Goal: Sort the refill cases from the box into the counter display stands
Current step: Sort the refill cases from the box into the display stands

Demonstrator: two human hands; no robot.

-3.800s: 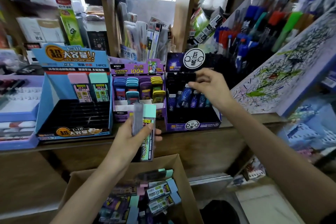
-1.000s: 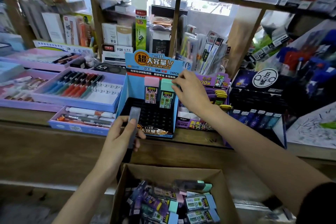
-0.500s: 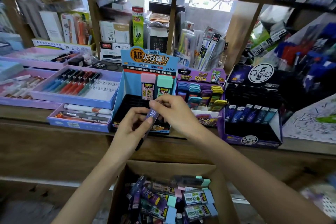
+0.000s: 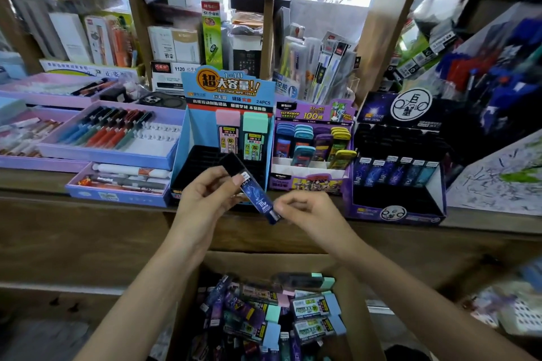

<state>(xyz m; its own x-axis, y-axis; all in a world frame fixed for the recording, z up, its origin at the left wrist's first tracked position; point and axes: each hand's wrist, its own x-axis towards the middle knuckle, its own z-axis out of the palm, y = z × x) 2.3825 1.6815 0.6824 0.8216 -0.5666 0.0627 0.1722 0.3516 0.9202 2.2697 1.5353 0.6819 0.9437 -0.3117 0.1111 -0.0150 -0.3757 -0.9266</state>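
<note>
Glossy plastic refill case (image 4: pixel 254 188), matt brown cardboard box (image 4: pixel 356 311), printed card display stand (image 4: pixel 228 88), dark grained wooden counter (image 4: pixel 88 231).

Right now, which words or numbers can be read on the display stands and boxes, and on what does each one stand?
"超大容量!!", "2B/0.7MM", "24PCS": header of the blue display stand.
"ULTRAMAN", "100": header of the purple display stand.
"1120": white box behind them.
"G-5": green box on the shelf.
Held refill case, cases in the carton: too blurred.
</note>
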